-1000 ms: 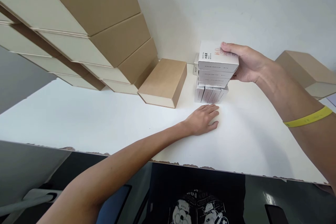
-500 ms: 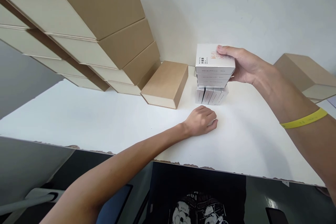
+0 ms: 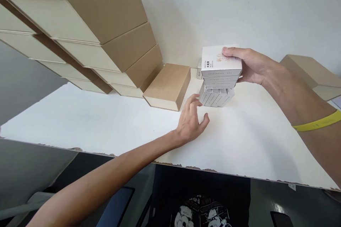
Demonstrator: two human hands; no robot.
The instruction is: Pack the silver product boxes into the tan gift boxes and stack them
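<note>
My right hand grips a small stack of flat white printed boxes from its right side, thumb over the top one. The stack rests on a row of several white boxes standing on edge on the white table. My left hand hovers above the table with fingers spread, its fingertips at the left end of the standing row. It holds nothing. Another white box peeks out behind the stack.
A closed brown cardboard box lies left of the white boxes. A tall slanted pile of brown cardboard boxes fills the upper left. Another brown box sits at the far right by the wall. The table's front edge runs along the bottom.
My left hand has lifted off the table, opened, and moved up to the left end of the standing row. My right hand keeps its grip on the stack, shifted slightly right.
</note>
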